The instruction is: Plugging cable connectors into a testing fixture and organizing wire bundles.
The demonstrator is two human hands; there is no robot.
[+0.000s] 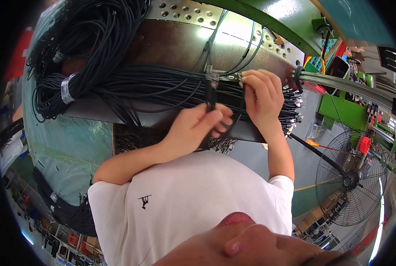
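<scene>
My left hand (199,126), slightly smeared by motion, is curled around dark cable strands that run up past its fingers. Higher up, my right hand (264,95) pinches a thin black cable (243,91) beside a small metal fitting (235,77); the exact grip is partly hidden by the fingers. From there the cable bends down toward my left hand. Beneath both hands lies a thick bundle of black cables (162,82), stretched across the bench. Its many metal-tipped ends (294,106) fan out right of my right hand.
A large coil of black cables (105,40) bound with silvery tape (67,88) sits at the left. Behind the bundle runs a perforated metal strip (187,12), with green machinery (278,20) above. A metal rail (340,82) extends right. A caged fan (350,179) stands at the lower right.
</scene>
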